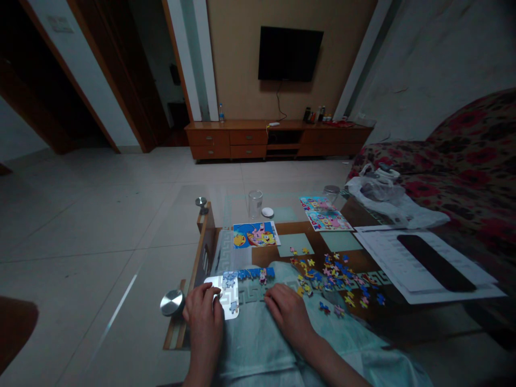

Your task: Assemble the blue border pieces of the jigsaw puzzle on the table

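Note:
My left hand point(203, 312) rests at the left edge of the glass table, fingers loosely bent and thumb apart. It touches a bright white rounded rectangle point(231, 293), on which a few pale puzzle pieces lie. A joined strip of blue puzzle pieces point(248, 274) runs right from its top, with a pink-and-blue piece point(263, 276) near the right end. Lower right of that strip is my right hand point(288, 309), fingers curled together over the glass; anything under the fingertips is hidden. Loose puzzle pieces point(332, 271) are scattered beyond it.
A cartoon picture sheet point(256, 235) lies behind the strip, with two more picture cards point(325, 213) farther right. A clear glass point(255, 204) stands beside a white lid point(267, 212). Papers point(387, 269) under a dark phone-like slab point(435, 262) and a plastic bag point(395, 201) are at right.

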{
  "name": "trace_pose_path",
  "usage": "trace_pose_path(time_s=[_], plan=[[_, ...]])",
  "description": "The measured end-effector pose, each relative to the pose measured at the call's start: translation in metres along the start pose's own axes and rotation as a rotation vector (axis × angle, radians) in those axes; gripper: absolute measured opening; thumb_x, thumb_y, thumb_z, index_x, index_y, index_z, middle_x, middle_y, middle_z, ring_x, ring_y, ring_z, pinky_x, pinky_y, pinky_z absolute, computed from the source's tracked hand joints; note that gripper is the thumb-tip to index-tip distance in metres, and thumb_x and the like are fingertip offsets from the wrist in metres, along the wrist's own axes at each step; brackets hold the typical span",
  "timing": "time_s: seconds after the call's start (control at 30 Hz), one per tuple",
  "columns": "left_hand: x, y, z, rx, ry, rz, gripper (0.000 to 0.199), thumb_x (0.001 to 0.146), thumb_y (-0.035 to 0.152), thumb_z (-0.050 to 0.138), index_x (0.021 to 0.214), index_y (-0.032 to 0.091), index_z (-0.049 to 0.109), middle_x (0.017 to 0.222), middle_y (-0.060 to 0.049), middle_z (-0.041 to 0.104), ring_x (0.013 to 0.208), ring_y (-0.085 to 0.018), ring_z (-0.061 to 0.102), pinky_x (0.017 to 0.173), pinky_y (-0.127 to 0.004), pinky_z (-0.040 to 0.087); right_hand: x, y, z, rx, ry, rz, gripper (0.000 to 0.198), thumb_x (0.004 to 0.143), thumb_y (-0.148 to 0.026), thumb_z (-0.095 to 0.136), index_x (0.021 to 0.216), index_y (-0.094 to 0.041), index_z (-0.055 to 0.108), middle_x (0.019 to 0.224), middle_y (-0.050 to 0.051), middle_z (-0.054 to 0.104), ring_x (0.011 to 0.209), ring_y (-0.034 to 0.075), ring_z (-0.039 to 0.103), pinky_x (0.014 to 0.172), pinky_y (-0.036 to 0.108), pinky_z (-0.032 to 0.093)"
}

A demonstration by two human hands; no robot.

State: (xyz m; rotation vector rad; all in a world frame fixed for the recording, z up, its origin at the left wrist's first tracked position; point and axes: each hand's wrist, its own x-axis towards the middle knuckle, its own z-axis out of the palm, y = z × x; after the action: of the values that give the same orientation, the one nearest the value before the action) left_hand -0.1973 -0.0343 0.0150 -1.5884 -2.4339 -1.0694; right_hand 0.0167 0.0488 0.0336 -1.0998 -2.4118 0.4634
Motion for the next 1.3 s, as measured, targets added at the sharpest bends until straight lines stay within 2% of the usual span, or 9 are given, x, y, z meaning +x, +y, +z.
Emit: trace_pose_path(time_s=[1.3], plan=[[0.0009, 0.0025, -0.0021, 0.008, -0.025, -0.021, 0.023, 0.087, 0.015, 0.043, 0.09, 0.023, 0.065, 0.109, -0.008, 0.06, 0.108, -0.029, 0.05, 0.084, -0.044, 0.038, 0.0001, 0.0, -0.0009, -0.012, 0.017, -0.022, 0.019, 0.096, -0.021, 0.046, 0.082, -0.02, 0.059, 0.08, 0.003, 0.063, 0.076, 0.019, 0.059, 0.069, 0.03, 0.043]])
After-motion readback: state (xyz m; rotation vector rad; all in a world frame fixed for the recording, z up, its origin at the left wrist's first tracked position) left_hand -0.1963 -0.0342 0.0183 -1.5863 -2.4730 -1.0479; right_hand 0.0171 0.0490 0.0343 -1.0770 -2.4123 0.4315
